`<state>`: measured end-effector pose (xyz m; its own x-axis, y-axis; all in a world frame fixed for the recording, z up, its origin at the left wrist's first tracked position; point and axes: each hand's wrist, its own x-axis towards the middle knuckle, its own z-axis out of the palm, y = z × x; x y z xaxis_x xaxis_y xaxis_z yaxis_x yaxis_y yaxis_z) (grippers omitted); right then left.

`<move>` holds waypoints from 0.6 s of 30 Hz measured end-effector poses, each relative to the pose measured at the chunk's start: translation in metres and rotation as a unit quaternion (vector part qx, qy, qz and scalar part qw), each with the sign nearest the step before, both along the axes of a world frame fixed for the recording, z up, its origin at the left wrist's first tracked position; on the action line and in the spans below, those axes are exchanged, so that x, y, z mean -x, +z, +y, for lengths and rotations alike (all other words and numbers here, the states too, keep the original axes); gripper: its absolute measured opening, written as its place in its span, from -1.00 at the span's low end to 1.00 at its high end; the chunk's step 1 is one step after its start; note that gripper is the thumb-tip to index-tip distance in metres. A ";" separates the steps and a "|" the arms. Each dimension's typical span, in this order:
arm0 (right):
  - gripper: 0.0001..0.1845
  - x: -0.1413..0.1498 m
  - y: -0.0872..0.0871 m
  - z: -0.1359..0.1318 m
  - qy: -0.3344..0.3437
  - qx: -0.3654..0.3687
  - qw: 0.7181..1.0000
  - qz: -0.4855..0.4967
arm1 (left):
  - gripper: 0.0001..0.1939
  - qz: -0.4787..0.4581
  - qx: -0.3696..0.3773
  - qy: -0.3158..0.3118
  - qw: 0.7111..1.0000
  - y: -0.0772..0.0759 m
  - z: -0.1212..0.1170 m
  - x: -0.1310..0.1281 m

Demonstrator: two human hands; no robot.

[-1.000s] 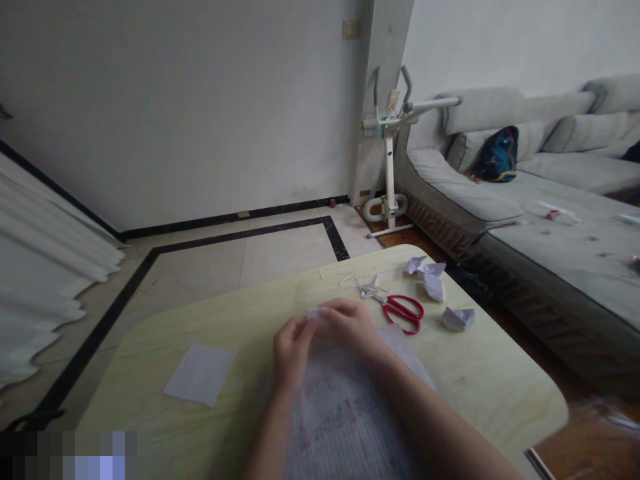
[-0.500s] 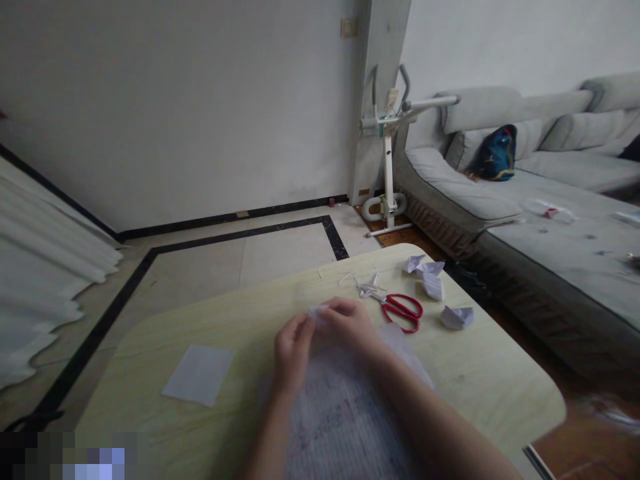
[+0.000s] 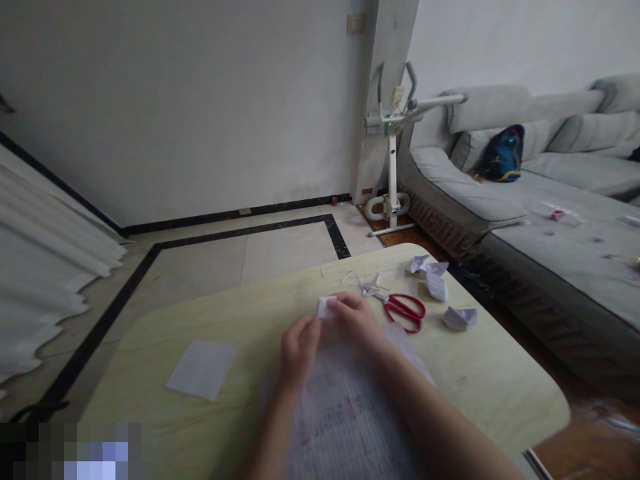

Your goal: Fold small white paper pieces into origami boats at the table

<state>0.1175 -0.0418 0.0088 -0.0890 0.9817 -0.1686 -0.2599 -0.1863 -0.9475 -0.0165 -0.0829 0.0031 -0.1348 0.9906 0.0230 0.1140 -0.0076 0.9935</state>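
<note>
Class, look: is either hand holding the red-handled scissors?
No, the red-handled scissors lie on the table, with neither the left hand nor the right hand closed on them.

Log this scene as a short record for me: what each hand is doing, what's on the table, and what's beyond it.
Right hand: holding small folded paper
Left hand: at that paper's near edge; contact unclear
Table: pale, rounded corners
Near side: large lined sheet
Left side: flat paper
Right side: red-handled scissors, several folded paper pieces
Beyond: exercise machine, grey sofa
</note>
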 end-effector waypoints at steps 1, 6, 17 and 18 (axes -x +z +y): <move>-0.72 0.000 0.000 0.000 0.003 -0.001 1.000 0.001 | -0.68 0.008 -0.002 -0.005 1.000 0.000 -0.001 -0.001; -0.72 0.000 -0.003 0.000 0.029 -0.015 0.999 -0.001 | -0.67 0.027 -0.013 0.005 1.000 0.001 -0.002 -0.002; -0.67 0.001 -0.004 -0.003 0.067 -0.021 0.997 -0.029 | -0.66 0.022 -0.018 -0.013 1.000 -0.003 -0.002 0.000; -0.67 0.002 -0.005 -0.003 0.063 -0.020 0.997 -0.030 | -0.66 0.027 -0.019 -0.013 0.999 -0.003 -0.001 0.000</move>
<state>0.1157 -0.0449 0.0040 -0.2023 0.9695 -0.1384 -0.1805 -0.1759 -0.9677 -0.0166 -0.0844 -0.0003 -0.1063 0.9920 0.0674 0.1671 -0.0490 0.9847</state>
